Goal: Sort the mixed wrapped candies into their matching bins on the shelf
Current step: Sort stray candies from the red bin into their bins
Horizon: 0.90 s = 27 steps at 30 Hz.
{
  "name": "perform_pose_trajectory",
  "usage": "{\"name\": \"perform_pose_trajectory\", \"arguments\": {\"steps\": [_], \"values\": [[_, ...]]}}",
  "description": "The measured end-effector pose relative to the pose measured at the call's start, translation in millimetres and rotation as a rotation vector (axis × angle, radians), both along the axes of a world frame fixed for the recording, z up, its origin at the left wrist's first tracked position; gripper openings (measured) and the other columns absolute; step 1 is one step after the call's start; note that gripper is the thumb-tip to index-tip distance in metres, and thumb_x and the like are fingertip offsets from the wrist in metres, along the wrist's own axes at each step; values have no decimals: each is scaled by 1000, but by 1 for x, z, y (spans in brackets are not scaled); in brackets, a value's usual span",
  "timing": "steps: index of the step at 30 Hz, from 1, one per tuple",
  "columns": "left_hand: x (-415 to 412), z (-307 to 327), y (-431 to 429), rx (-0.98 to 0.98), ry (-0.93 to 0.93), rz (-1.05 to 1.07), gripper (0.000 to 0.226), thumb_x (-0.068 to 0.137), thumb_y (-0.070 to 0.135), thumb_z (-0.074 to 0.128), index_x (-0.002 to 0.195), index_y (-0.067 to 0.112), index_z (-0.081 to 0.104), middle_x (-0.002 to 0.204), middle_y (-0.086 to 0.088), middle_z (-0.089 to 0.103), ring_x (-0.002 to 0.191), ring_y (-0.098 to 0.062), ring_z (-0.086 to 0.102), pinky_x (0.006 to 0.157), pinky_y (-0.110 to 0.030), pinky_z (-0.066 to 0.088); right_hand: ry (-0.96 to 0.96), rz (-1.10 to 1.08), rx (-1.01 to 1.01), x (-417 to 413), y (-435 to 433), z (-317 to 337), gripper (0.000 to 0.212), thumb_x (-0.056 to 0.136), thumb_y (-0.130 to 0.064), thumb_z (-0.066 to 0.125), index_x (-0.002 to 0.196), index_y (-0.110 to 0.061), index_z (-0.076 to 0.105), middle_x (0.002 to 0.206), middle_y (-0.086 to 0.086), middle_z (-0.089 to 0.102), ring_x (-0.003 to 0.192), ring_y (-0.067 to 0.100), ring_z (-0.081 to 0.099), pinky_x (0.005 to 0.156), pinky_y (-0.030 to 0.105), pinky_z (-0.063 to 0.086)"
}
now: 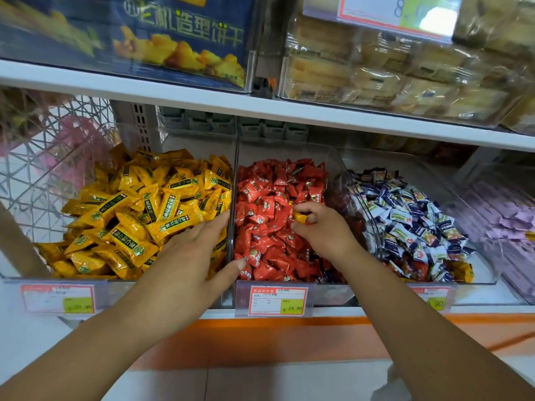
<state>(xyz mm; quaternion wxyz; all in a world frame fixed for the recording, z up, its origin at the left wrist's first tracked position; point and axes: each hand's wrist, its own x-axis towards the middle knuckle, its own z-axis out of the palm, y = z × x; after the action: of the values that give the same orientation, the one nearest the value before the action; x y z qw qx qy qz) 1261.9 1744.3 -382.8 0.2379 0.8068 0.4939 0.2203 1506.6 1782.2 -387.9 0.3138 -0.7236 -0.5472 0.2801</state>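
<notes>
**Desk:** Where are the hands at the candy shelf (289,118)?

**Photographer:** The right hand (321,227) pinches a single yellow candy (301,218) between thumb and curled fingers, low over the middle bin of red-wrapped candies (275,195). The left hand (197,250) lies wide and flat across the clear divider (231,198). Its fingers are straight, its thumb touches the red heap, and its fingertips are over the yellow-wrapped candies (139,209) in the left bin.

**Desk:** What writing can be read?

**Photographer:** The middle price tag (278,301) shows "¥24.90" on its yellow patch. On the right tag (435,302) only "90" is legible, and the left tag (58,298) is too blurred. The yellow wrappers carry a dark green band of Chinese characters, too small to make out. On the shelf above, a blue box (185,33) reads "机造型饼干" over pictured biscuits. Beside it are clear-wrapped cakes (390,76) and an upper tag (399,8) with a large "8".

**Desk:** And the right bin?

**Photographer:** Blue-and-white candies (411,221), with a few yellow strays (463,270) in its front corner.
</notes>
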Motion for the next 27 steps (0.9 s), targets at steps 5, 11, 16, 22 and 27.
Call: {"name": "perform_pose_trajectory", "arguments": {"steps": [5, 11, 16, 22, 27], "values": [[1, -1, -2, 19, -52, 18, 88, 73, 73, 36, 151, 43, 10, 153, 22, 25, 142, -1, 22, 116, -32, 27, 121, -38, 170, -1, -7, 1, 19, 86, -19, 70, 101, -29, 69, 65, -15, 51, 61, -3, 50, 57, 8, 38], [10, 9, 2, 224, -153, 164, 75, 84, 65, 39, 150, 33, 24, 146, 13, 39, 136, -5, 28, 105, -23, 23, 132, 60, 285, -3, -29, 25, 19, 89, -21, 66, 96, -37, 70, 87, 3, 66, 79, 16, 60, 65, 21, 47], [24, 12, 12, 430, -25, 52, 67, 87, 60, 38, 146, 27, 38, 141, 11, 46, 130, -11, 30, 106, -25, 21, 176, 327, 225, -5, -46, 41, 28, 90, -18, 66, 110, -36, 58, 89, -5, 69, 86, 19, 63, 81, 28, 50], [38, 17, 14, 460, -178, 37, 41, 84, 48, 58, 120, 29, 66, 101, 16, 62, 102, -8, 45, 87, -40, 44, 179, 380, 162, -12, -48, 45, 28, 92, -20, 62, 117, -30, 55, 100, -10, 70, 94, 6, 63, 92, 26, 47], [-3, 29, 38, 515, -9, 357, 40, 85, 28, 70, 124, 21, 64, 120, -2, 63, 113, -30, 49, 93, -39, 35, -88, 319, -201, 19, -49, 67, 27, 100, -38, 45, 124, -48, 53, 129, -23, 51, 112, -2, 49, 74, 15, 39]]}}
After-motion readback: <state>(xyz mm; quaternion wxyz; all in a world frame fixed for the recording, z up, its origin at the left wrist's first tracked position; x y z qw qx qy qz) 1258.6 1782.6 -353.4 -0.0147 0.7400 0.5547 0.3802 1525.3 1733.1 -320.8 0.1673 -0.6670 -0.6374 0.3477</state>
